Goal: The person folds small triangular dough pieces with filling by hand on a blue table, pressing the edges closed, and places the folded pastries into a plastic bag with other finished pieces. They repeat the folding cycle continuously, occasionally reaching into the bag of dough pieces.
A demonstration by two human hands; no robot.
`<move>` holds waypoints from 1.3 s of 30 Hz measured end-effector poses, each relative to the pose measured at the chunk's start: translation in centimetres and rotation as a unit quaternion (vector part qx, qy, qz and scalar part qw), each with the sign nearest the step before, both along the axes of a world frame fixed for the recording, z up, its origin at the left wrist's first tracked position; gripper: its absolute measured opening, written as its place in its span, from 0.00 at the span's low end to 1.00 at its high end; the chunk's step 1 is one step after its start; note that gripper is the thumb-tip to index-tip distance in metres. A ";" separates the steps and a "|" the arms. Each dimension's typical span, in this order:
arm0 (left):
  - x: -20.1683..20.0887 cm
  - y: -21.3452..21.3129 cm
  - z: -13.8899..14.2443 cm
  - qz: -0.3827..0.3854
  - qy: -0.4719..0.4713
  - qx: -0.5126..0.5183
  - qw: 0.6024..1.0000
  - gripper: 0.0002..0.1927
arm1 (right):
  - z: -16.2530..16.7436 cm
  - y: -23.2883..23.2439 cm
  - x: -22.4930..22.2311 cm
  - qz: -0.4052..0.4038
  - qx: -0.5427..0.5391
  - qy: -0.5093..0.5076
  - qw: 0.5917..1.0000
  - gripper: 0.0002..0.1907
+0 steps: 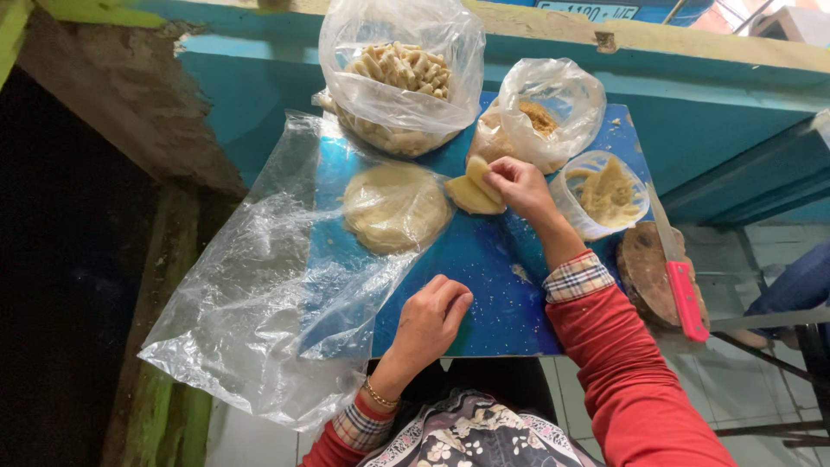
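Observation:
My right hand (517,184) pinches the folded edge of a pale round dough wrapper (472,192) lying on the blue tabletop (484,277). A stack of the same flat wrappers (394,207) sits just left of it inside a clear plastic sheet (259,285). My left hand (430,322) rests near the table's front edge, fingers curled loosely, holding nothing and touching the plastic's corner. Both arms wear red sleeves with checked cuffs.
A clear bag of finished pale rolls (399,73) stands at the back. A smaller bag with brown filling (543,117) and a plastic tub of shredded pale filling (603,195) are at the right. A pink-handled knife (679,277) lies on a round wooden board (647,272).

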State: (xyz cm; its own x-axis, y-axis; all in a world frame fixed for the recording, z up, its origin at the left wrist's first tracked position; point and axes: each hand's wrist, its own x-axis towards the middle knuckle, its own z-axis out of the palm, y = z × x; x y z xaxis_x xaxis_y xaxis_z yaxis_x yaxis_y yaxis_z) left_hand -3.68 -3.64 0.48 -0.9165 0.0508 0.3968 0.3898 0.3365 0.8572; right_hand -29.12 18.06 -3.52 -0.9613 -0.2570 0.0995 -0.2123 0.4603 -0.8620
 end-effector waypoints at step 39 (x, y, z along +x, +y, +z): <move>-1.6 3.0 -3.3 -0.030 -0.207 0.352 0.912 0.12 | 1.0 1.1 20.3 0.015 -0.292 -0.191 0.937 0.10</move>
